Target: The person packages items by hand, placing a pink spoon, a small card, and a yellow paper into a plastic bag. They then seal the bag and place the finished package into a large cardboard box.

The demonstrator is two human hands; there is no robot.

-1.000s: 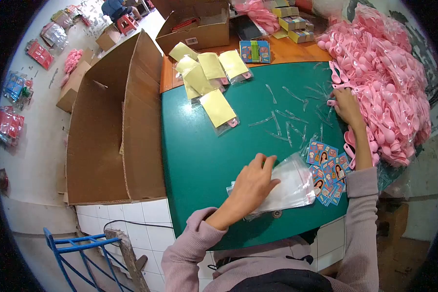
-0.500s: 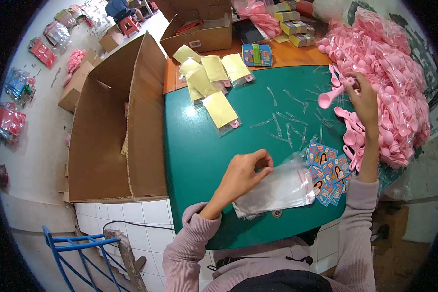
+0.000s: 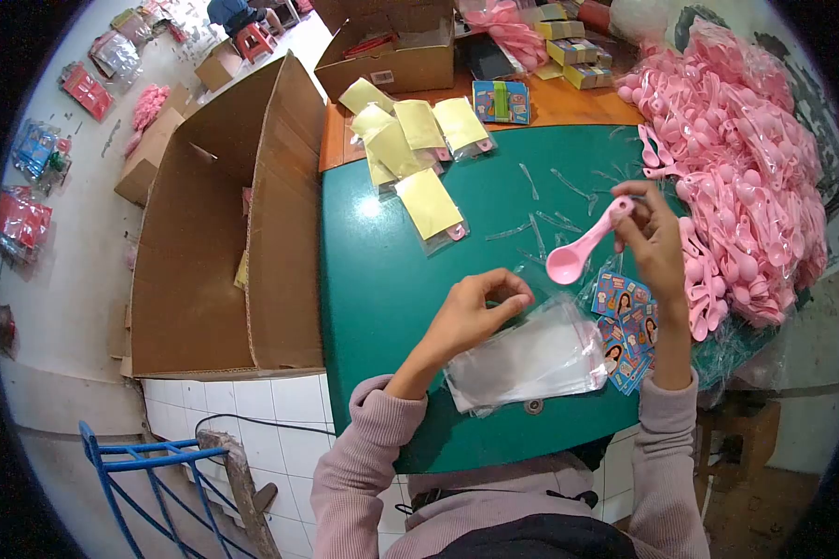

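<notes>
Between the thumb and fingers of my right hand (image 3: 653,233) is the handle of a pink plastic spoon (image 3: 583,253). Its round bowl points down and left, above the green table. My left hand (image 3: 475,312) hovers at the upper left edge of a stack of clear plastic bags (image 3: 522,368). Its thumb and index finger are curled together in a pinch; whether anything thin is between them I cannot make out. Blue printed cards (image 3: 626,321) with a figure on them lie right of the bags, partly below my right hand.
Pink spoons (image 3: 750,200) are heaped at the right. Bagged yellow cards (image 3: 429,203) lie at the table's upper left, near a banded card stack (image 3: 501,102). Clear plastic strips (image 3: 538,233) are scattered mid-table. A tall cardboard box (image 3: 284,224) stands against the left side.
My right hand has carried the pink spoon from beside the heap down and left, towards the bags. My left hand has shifted slightly up and right, its thumb and index finger closer together.
</notes>
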